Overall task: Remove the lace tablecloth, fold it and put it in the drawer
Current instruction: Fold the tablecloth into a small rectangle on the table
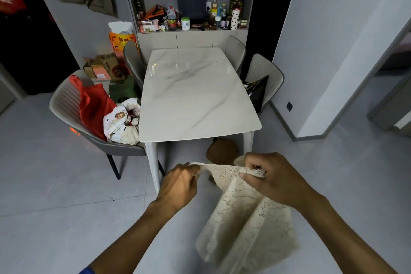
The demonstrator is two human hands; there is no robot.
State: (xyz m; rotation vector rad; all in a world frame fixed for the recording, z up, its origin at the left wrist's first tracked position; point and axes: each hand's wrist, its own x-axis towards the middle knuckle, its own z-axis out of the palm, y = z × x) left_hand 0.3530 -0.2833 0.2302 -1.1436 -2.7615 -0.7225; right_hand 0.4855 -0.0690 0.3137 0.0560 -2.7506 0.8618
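The cream lace tablecloth (246, 220) hangs in the air in front of me, off the table, doubled over and drooping toward the floor. My left hand (180, 184) grips its upper edge at the left. My right hand (273, 176) pinches the bunched upper edge at the right, a short span of cloth stretched between the two hands. The white marble table (198, 93) stands bare just beyond my hands. No drawer is plainly visible; cabinet fronts (193, 39) sit behind the table's far end.
Grey chairs flank the table: the left one (73, 113) holds a red bag and white cloth bags, the right one (266, 75) a black bag. A brown round stool (222, 151) sits under the table's near end. A cluttered shelf (191, 18) stands behind.
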